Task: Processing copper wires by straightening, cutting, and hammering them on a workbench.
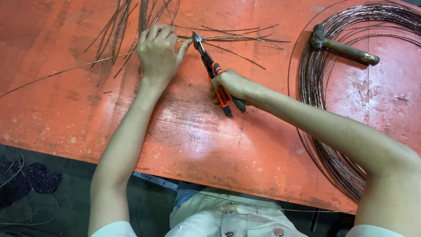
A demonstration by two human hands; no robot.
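My right hand point(228, 85) grips the orange and black handles of a pair of pliers point(215, 72). The pliers' jaws point up and left and close on thin wires near my left thumb. My left hand point(158, 52) is curled over a bunch of cut brown wire pieces point(237, 37) and holds them down on the orange table point(193, 136). More cut wires point(116, 28) fan out to the upper left of that hand.
A large coil of brown wire point(346, 109) lies at the right of the table, with a hammer point(344, 48) resting across its top. One long wire point(52, 74) trails to the left edge. A dark floor with loose wire shows below the table's near edge.
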